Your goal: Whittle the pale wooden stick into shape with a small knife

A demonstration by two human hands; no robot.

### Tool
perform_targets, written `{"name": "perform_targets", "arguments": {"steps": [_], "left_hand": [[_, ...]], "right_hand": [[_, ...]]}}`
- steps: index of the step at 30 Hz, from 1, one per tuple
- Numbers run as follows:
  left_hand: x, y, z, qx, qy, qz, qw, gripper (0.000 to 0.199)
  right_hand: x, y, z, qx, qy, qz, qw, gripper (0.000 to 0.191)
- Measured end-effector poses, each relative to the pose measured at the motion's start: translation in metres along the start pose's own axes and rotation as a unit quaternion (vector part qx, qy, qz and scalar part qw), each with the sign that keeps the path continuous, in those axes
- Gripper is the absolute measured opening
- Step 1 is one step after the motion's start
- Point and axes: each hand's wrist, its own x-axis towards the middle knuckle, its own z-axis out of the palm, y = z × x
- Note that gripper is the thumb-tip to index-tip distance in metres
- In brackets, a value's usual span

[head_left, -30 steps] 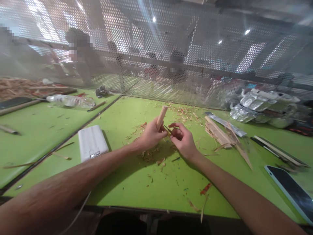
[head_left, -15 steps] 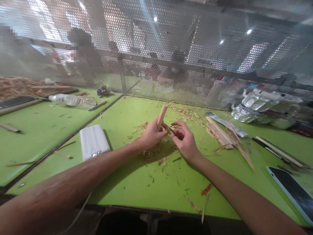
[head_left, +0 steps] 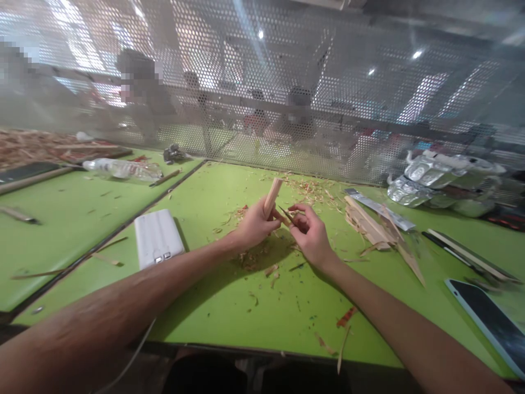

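Note:
My left hand (head_left: 256, 224) is wrapped round a pale wooden stick (head_left: 273, 196), whose squared upper end sticks up and leans a little to the right. A narrower part of the wood shows below, between my two hands. In my right hand (head_left: 309, 230) is a slim carving knife (head_left: 286, 213), its dark pointed blade aimed up and left toward the stick; its handle is hidden by my fingers. Both hands are close together just above the green table (head_left: 229, 306). Curled wood shavings (head_left: 250, 260) lie beneath them.
A white power bank (head_left: 159, 236) stands left of my hands. On the right are split wood pieces (head_left: 369, 221), a metal ruler-like strip (head_left: 381, 208), pens (head_left: 451, 249), a phone (head_left: 484, 323) and foil-like packages (head_left: 435, 178). A plastic bottle (head_left: 123, 168) lies far left, before a perforated screen (head_left: 262, 98).
The knife blade has lifted and turned slightly, so its point now shows clear of the wood. My right hand has shifted slightly; my left hand and the stick are almost still.

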Motion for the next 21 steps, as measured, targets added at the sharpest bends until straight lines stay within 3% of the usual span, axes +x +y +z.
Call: {"name": "perform_targets", "arguments": {"steps": [13, 21], "left_hand": [[-0.0012, -0.0010, 0.0023, 0.002, -0.015, 0.034, 0.999, 0.030], [0.0020, 0.0060, -0.0017, -0.029, -0.010, -0.039, 0.999, 0.028]], "right_hand": [[-0.0045, -0.0032, 0.0057, 0.013, -0.036, -0.028, 0.999, 0.028], [-0.0003, 0.0033, 0.0001, 0.001, 0.021, -0.009, 1.000, 0.024]]}}
